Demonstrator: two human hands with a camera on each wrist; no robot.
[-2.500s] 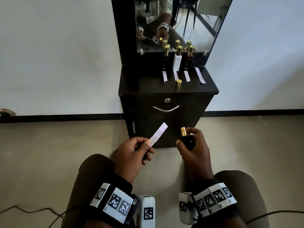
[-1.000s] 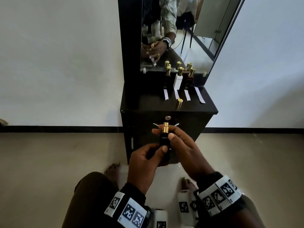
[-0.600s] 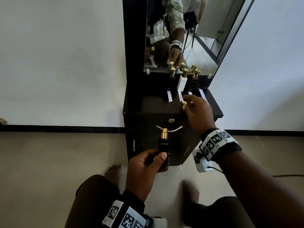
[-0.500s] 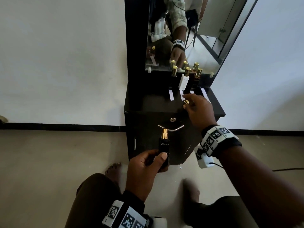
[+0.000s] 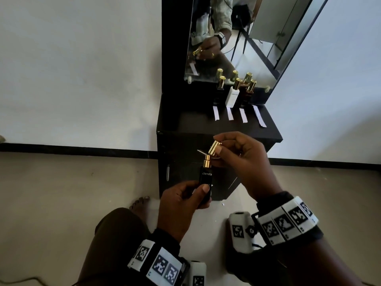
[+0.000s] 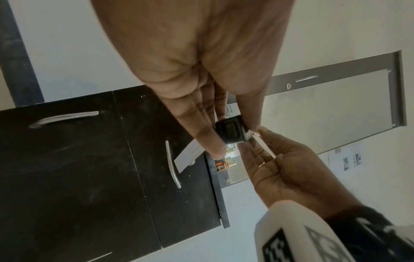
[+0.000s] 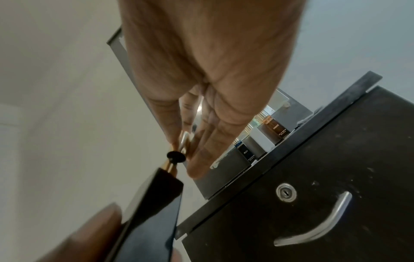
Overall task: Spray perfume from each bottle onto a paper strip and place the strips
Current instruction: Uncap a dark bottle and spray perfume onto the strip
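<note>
My left hand [image 5: 198, 188] grips a black perfume bottle [image 5: 206, 178] upright in front of the cabinet, its gold sprayer [image 5: 206, 163] bare. A white paper strip [image 6: 190, 156] is tucked under the left hand's [image 6: 226, 140] fingers, beside the bottle's base [image 6: 232, 130]. My right hand [image 5: 216, 145] pinches a gold cap [image 5: 214, 147], tilted just above the sprayer and apart from it. In the right wrist view the cap [image 7: 184, 141] sits between the fingertips above the nozzle [image 7: 175, 156].
On the black cabinet top [image 5: 185, 124] stand a black bottle [image 5: 219, 91], a white bottle [image 5: 232, 96] and a brown bottle [image 5: 247, 93] against a mirror [image 5: 237, 38]. Several paper strips [image 5: 229, 113] lie in front of them. A curved drawer handle [image 7: 318, 230] is below.
The bottle passed from my right hand to my left, which kept the strip. My right hand reached to the cabinet top, picked up the gold cap and brought it back over the sprayer.
</note>
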